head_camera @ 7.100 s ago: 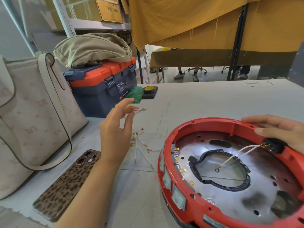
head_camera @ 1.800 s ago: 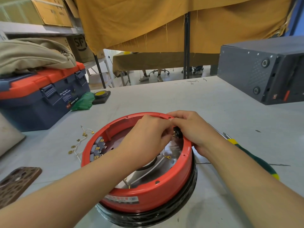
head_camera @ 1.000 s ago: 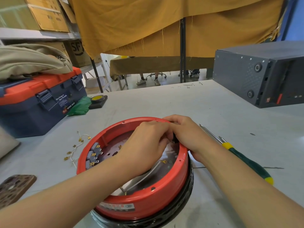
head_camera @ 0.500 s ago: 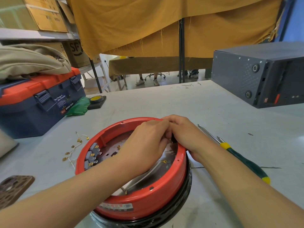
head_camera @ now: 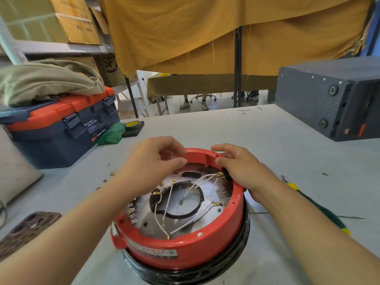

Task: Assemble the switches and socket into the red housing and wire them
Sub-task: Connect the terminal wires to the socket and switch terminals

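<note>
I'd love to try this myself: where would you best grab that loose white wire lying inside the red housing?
Probably pinch the white wire just behind its brass terminal, coming from above through the red housing's open top. The wall blocks any sideways approach, and holding there steers the end.

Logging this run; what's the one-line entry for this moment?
stage: wiring | left hand: above housing, holds nothing visible | right hand: grips red housing rim | white wires: partly connected
</note>
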A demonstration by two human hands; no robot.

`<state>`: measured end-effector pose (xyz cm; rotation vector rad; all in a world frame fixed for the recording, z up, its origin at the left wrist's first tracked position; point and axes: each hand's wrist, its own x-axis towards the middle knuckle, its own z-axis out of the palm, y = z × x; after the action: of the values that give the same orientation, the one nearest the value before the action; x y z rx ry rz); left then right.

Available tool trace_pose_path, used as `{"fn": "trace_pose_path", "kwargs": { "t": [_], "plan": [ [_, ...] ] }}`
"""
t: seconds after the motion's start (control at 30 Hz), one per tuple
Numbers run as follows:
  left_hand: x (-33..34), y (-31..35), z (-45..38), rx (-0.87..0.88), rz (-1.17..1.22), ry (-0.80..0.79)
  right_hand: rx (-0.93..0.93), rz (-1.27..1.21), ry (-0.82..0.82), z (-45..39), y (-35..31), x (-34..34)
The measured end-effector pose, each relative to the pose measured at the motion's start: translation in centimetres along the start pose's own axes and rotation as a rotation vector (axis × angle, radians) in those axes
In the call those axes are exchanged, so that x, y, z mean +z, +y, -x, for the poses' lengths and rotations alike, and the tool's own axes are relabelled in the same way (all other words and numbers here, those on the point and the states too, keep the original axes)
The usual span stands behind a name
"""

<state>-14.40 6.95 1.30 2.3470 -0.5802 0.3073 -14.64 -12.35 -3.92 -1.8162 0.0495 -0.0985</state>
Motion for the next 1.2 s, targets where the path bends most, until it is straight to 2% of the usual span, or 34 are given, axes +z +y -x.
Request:
{"fn": "trace_pose_path", "kwargs": {
  "t": [0.1, 0.17, 0.27, 0.33, 0.6, 0.83, 0.97, 1.2],
  "plan": [
    [-2.1, -2.2, 0.8, -0.09, -0.245, 0.055, -0.014, 0.04, 0.027, 0.1, -0.1, 0.0],
    [-2.9, -3.5, 1.3, -0.199, -0.384, 0.018, -0.018, 0.059, 0.043, 0.1, -0.2, 0.0],
    [-3.0, -4.4, 1.9, -0.325, -0.438, -0.059, -0.012, 0.081, 0.056, 0.3, -0.3, -0.1],
    [-2.7, -4.6, 2.0, -0.339, -0.41, -0.073, -0.007, 0.084, 0.057, 0.3, -0.3, -0.1],
    [-2.1, -4.5, 0.9, -0.261, -0.239, -0.094, 0.015, 0.025, 0.075, 0.2, -0.8, -1.6],
    [-0.8, -3.6, -1.2, -0.089, -0.076, -0.292, -0.001, 0.018, -0.089, 0.6, -1.2, -1.7],
    [-0.1, -2.7, -2.3, 0.017, -0.109, -0.392, 0.007, 0.026, -0.182, 0.8, -1.3, -1.6],
    [1.4, -1.1, -3.3, 0.14, -0.232, -0.417, 0.023, -0.028, -0.263, 0.7, -1.0, -1.8]
  ]
}}
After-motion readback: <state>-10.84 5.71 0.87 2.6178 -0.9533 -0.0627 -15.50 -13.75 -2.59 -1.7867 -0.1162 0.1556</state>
